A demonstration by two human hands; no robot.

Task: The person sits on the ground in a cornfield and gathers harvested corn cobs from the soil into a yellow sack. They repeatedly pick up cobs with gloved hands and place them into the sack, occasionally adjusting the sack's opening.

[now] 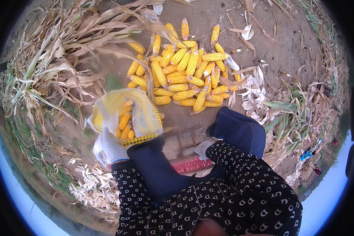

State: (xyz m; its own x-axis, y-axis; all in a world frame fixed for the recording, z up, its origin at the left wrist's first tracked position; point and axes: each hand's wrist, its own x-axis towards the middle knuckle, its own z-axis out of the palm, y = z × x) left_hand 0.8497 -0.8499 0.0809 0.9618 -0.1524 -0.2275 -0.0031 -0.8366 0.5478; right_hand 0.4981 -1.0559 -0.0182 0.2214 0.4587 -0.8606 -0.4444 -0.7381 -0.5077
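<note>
My left hand [113,147], in a white knit glove, grips the near left rim of a yellow and white woven plastic sack [147,115]. Inside the sack's mouth lie several husked corn cobs [125,118]. My right hand [203,149], gloved too, is at the right end of a small seat frame [180,143] with a red woven part [191,165] between my legs; its fingers are partly hidden, so its hold is unclear. Beyond my knees, a heap of yellow husked corn cobs [180,76] rests on bare soil, nearer to the sack than to my right hand.
Dry corn stalks and leaves [76,44] lie in a large pile at the upper left. Pale husks [94,184] are heaped at the lower left, and more husks and leaves [256,91] lie right of the cobs. A blue item [306,155] shows far right.
</note>
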